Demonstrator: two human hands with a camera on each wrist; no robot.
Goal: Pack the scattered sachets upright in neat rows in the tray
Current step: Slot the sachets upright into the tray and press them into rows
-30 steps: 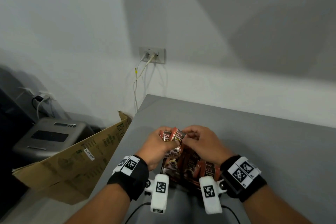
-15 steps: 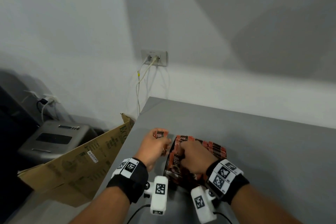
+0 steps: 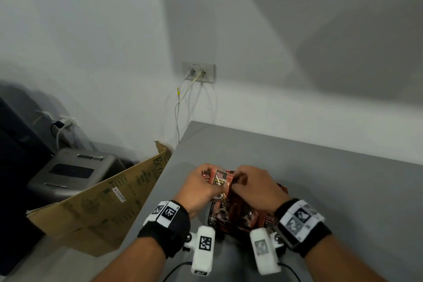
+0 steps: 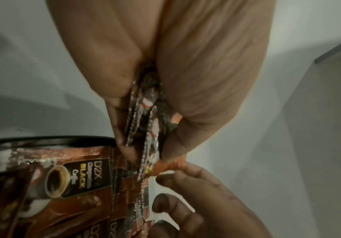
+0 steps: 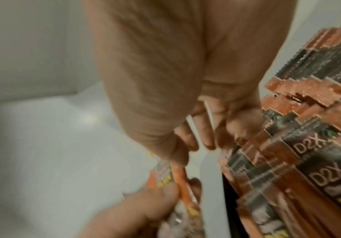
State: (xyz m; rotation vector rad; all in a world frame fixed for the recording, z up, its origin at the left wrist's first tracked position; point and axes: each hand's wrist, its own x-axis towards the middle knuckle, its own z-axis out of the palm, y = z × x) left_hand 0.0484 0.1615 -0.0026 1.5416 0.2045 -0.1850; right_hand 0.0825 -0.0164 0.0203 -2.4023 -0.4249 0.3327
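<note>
Step in hand, by the look of it: peeling a single packet off the small bundle of orange-and-black foil coffee sachets [image 3: 217, 178], pinched edge-on between the thumb and curled fingers of the left hand [image 3: 196, 190], at lower centre of the head view over the grey tabletop [image 3: 320, 178]. Right hand [image 3: 254, 188] close against it, thumb and forefinger narrowed onto the crimped orange edge of the outermost sachet [image 4: 171, 167], other fingers loosely curled. Best done with a firm left pinch low on the bundle, to free only one packet; with a pull along the packet's length rather than across it, against the likely fanning or slipping of slick foil. Then down upright, printed face matching the rest, into whatever gap shows beside the rows of packed sachets [image 3: 238, 213] standing in the black plastic tray [image 4: 43, 139], just beneath the hands in the frame. Worth seating the bottom edge first, then nudging the tops level with their neighbours. No loose packets visible on the table from these views; number left in the bundle too hard to tell.
</note>
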